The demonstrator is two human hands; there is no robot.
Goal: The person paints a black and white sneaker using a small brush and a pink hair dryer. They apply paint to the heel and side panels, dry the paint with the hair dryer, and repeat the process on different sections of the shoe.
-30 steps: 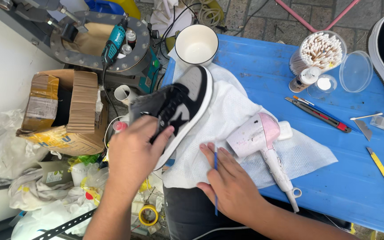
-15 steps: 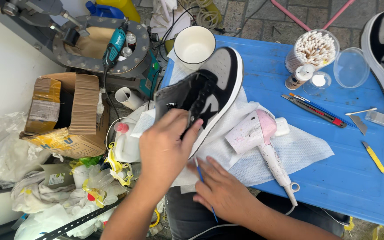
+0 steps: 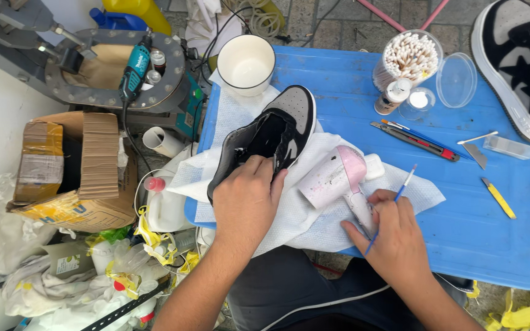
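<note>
My left hand [image 3: 248,197] grips a black, grey and white sneaker [image 3: 270,135] by its heel and collar, tilted on its side over a white cloth [image 3: 314,214] on the blue table [image 3: 498,245]. My right hand [image 3: 394,236] holds a thin blue paintbrush [image 3: 394,202] between the fingers, its tip pointing up and right. That hand also rests on the handle of a pink and white hair dryer [image 3: 337,178], which lies on the cloth right of the sneaker.
A second sneaker [image 3: 522,61] lies at the table's far right corner. A white cup [image 3: 245,63], a cotton-swab tub [image 3: 409,58], a small bottle [image 3: 394,96], a clear lid [image 3: 456,79], utility knives [image 3: 415,140], a yellow blade [image 3: 498,197]. Left: cardboard box [image 3: 75,165], rotary tool [image 3: 135,70], plastic jug [image 3: 164,205], bags.
My left hand shifted on the sneaker, turning it so its opening faces up. My right hand moved right with the brush, from the cloth onto the hair dryer's handle.
</note>
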